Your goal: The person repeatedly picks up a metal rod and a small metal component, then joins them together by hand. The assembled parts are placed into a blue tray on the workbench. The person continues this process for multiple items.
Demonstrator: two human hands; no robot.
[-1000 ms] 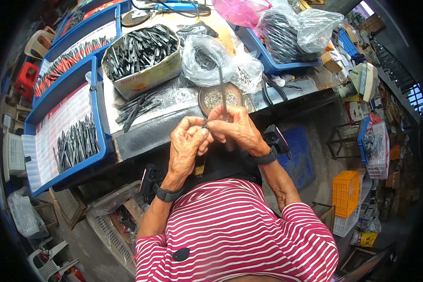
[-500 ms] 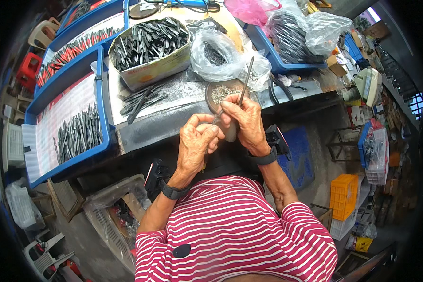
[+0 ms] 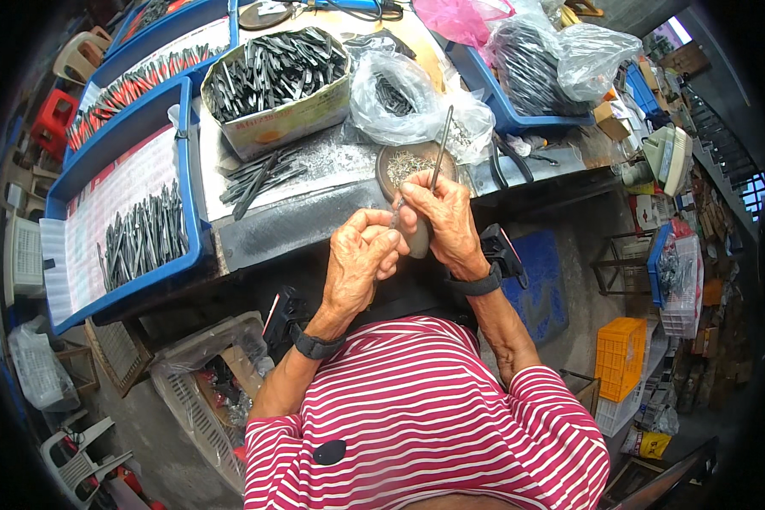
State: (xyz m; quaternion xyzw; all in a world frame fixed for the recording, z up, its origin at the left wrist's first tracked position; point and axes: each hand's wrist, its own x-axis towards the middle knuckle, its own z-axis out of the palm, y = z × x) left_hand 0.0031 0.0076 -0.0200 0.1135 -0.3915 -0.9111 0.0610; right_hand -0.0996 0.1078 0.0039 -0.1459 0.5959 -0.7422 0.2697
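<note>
A thin dark metal strip [image 3: 444, 140] rises slantwise from my right hand [image 3: 447, 219], whose closed fingers grip its lower part. My left hand [image 3: 364, 252] is pinched closed close to the strip's lower end. What lies between its fingertips is too small and covered to make out. Just beyond both hands, at the bench edge, is a round brown dish [image 3: 384, 180] with small pale metal bits in it. Loose dark strips [image 3: 259, 180] lie on the bench to the left, before an open box [image 3: 289, 127] heaped with similar pieces.
Blue trays [image 3: 197, 246] with dark strips line the left side. A clear plastic bag [image 3: 399, 123] sits behind the dish. Black-handled pliers [image 3: 512, 161] lie at the right bench edge, below another blue tray [image 3: 527, 123]. A plastic crate [image 3: 204, 399] stands below left.
Both hands keep nearly the same place and grip. The strip in my right hand tilts slightly differently, and the view has shifted a little.
</note>
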